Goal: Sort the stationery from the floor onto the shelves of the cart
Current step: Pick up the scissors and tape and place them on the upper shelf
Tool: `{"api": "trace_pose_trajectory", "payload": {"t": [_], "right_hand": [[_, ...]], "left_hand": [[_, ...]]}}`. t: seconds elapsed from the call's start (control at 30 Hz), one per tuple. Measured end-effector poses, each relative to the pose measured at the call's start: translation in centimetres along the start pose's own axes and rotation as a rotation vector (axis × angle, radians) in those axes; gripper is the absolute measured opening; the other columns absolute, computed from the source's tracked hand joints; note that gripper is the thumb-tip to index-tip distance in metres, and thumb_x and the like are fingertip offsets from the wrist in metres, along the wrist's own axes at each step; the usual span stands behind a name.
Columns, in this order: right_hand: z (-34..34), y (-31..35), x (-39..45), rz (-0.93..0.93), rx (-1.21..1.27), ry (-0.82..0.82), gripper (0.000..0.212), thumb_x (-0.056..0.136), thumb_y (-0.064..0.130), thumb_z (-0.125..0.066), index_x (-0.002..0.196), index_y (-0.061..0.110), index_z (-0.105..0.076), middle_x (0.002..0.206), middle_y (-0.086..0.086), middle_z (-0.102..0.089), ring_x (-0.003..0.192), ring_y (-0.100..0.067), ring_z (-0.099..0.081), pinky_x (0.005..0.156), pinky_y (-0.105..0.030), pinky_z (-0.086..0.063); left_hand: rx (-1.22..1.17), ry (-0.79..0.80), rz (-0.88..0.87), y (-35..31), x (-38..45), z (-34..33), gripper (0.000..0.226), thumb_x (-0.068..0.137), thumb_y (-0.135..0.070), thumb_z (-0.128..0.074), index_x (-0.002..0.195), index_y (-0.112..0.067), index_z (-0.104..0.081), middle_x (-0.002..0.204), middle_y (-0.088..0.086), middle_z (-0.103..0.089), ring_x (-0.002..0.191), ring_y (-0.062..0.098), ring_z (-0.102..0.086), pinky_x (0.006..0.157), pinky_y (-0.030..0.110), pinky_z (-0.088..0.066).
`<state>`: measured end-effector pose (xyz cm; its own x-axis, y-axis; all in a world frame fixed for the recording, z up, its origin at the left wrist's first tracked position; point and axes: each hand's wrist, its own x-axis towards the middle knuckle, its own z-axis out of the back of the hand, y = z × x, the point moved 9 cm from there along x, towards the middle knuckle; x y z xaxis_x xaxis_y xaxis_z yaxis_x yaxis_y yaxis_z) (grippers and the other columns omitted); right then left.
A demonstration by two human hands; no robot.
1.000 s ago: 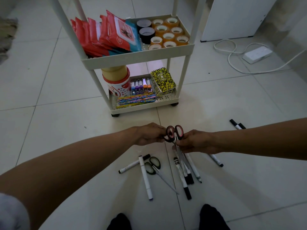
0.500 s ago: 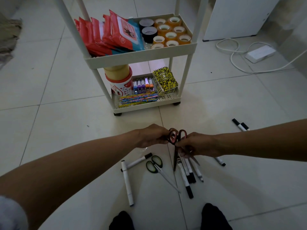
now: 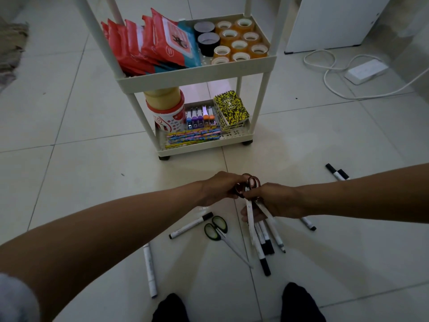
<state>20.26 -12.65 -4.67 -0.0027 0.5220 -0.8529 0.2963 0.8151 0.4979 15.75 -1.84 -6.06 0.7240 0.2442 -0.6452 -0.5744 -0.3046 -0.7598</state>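
Markers (image 3: 264, 242) and green scissors (image 3: 217, 227) lie on the floor just below both hands. Left hand (image 3: 220, 188) and right hand (image 3: 269, 201) together grasp the red scissors (image 3: 249, 182), blades hanging down. Keeping the blades closed seems wise before carrying them forward to the cart (image 3: 197, 76) beyond.

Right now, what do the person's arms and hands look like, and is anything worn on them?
Both forearms are bare from wrist to elbow. The left hand and the right hand wear no glove, and no watch, ring or bracelet shows. A pale grey sleeve, blurred, shows at the lower left corner, on the left upper arm. No sleeve shows on the right arm.
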Motion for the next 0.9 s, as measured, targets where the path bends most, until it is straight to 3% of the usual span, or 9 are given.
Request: {"api": "trace_pose_trajectory", "payload": {"t": [0.13, 0.23, 0.37, 0.47, 0.53, 0.6, 0.73, 0.9], "right_hand": [[0.0, -0.6, 0.1, -0.010, -0.050, -0.010, 0.031, 0.100, 0.019, -0.055, 0.125, 0.001, -0.051, 0.090, -0.017, -0.068, 0.077, -0.025, -0.070, 0.078, -0.038, -0.060], [0.6, -0.6, 0.4, -0.004, -0.111, -0.024, 0.025, 0.101, 0.018, -0.053, 0.121, 0.003, -0.053, 0.068, -0.005, -0.054, 0.059, -0.015, -0.055, 0.061, -0.029, -0.053], [1.3, -0.4, 0.8, 0.019, -0.173, -0.045, 0.015, 0.103, 0.023, -0.049, 0.104, 0.008, -0.053, 0.061, 0.002, -0.037, 0.051, -0.010, -0.035, 0.054, -0.025, -0.037], [1.8, -0.3, 0.7, 0.023, -0.177, -0.094, 0.017, 0.104, 0.023, -0.047, 0.094, 0.009, -0.050, 0.061, 0.002, -0.035, 0.051, -0.010, -0.031, 0.052, -0.025, -0.032], [2.1, -0.5, 0.7, 0.008, -0.160, -0.107, 0.016, 0.105, 0.020, -0.044, 0.096, 0.008, -0.050, 0.060, 0.002, -0.035, 0.052, -0.011, -0.030, 0.053, -0.025, -0.030], [2.2, -0.5, 0.6, 0.000, -0.154, -0.106, 0.012, 0.103, 0.016, -0.045, 0.101, 0.007, -0.051, 0.060, 0.002, -0.036, 0.053, -0.010, -0.030, 0.053, -0.025, -0.029], [2.3, -0.7, 0.9, -0.012, -0.193, -0.088, 0.009, 0.098, 0.011, -0.050, 0.105, 0.007, -0.053, 0.062, 0.002, -0.041, 0.055, -0.010, -0.036, 0.055, -0.025, -0.034], [1.8, -1.1, 1.3, -0.049, -0.212, -0.026, 0.026, 0.105, 0.018, -0.039, 0.105, 0.002, -0.060, 0.083, -0.009, -0.065, 0.074, -0.019, -0.062, 0.069, -0.030, -0.052]], "left_hand": [[0.136, 0.047, 0.003, 0.0, -0.3, -0.5, 0.035, 0.103, -0.019, -0.046, 0.116, 0.007, -0.065, 0.093, 0.011, -0.065, 0.081, 0.018, -0.061, 0.082, 0.030, -0.053], [0.136, 0.004, 0.018, 0.3, 0.0, -0.6, 0.036, 0.105, -0.014, -0.039, 0.118, 0.011, -0.061, 0.096, 0.015, -0.066, 0.086, 0.023, -0.063, 0.086, 0.032, -0.056], [0.151, -0.085, 0.054, 1.1, 0.3, 0.5, 0.050, 0.108, -0.032, -0.032, 0.115, 0.005, -0.064, 0.108, 0.020, -0.070, 0.086, 0.023, -0.064, 0.073, 0.029, -0.057], [0.581, -0.062, 0.001, 1.4, -0.4, 1.9, 0.034, 0.104, -0.027, -0.041, 0.108, -0.005, -0.066, 0.105, 0.010, -0.070, 0.085, 0.019, -0.063, 0.068, 0.025, -0.052], [1.015, 0.120, -0.071, 2.3, -1.1, 1.5, 0.024, 0.095, -0.027, -0.057, 0.110, -0.012, -0.067, 0.109, 0.005, -0.069, 0.094, 0.019, -0.063, 0.078, 0.029, -0.053], [1.283, 0.299, -0.093, 4.1, -1.9, 0.8, 0.033, 0.084, -0.027, -0.073, 0.114, -0.016, -0.064, 0.114, 0.004, -0.063, 0.099, 0.020, -0.059, 0.080, 0.031, -0.051], [1.491, 0.351, -0.196, 5.6, -2.0, -0.4, 0.056, 0.072, -0.032, -0.085, 0.119, -0.019, -0.057, 0.118, 0.008, -0.051, 0.108, 0.024, -0.048, 0.083, 0.036, -0.048], [1.590, 0.366, -0.168, 5.5, -1.5, -0.6, 0.058, 0.071, -0.033, -0.086, 0.117, -0.018, -0.055, 0.120, 0.008, -0.052, 0.109, 0.026, -0.048, 0.087, 0.040, -0.049]]}}
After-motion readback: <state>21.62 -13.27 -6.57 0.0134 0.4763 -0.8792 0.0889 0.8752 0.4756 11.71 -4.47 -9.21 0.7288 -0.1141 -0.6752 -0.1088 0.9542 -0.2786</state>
